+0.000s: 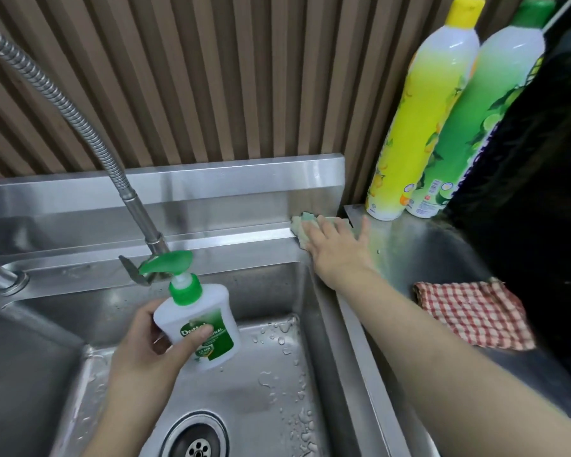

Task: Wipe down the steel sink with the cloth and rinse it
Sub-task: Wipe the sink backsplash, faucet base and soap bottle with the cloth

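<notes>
Right hand (pixel 338 250): fingers straight and spread, palm down, pressed flat on the pale green cloth (pixel 305 222). Nothing gripped.

Cloth bunched under the fingertips at the back right corner of the steel sink (pixel 231 240), on the raised ledge against the backsplash, just beside the side counter.

Left hand (pixel 145 344): fingers and thumb curled round the Dettol pump bottle (pixel 200 321), held tilted above the basin. Pump head close under the nozzle of the spray faucet (pixel 63 103); cannot tell whether touching.

Basin floor wet, with droplets (pixel 287 341) along the right side near the drain (pixel 197 440). No water running.

Judged step: wiping the rim, rinse not yet begun.

Risks from here:
- A wide sweep to the right likely to reach the yellow detergent bottle (pixel 422 127) and green detergent bottle (pixel 475 127), both tall, narrow-based and near the cloth. Easy to topple.
- Cloth pinned by flat pressure only; likely to slide out and drop into the basin on wet steel.
- One-handed hold on a smooth bottle; a slip probable with wet fingers.
- Red checked towel (pixel 472 315) on the counter under the forearm; could be dragged on pulling back.
</notes>
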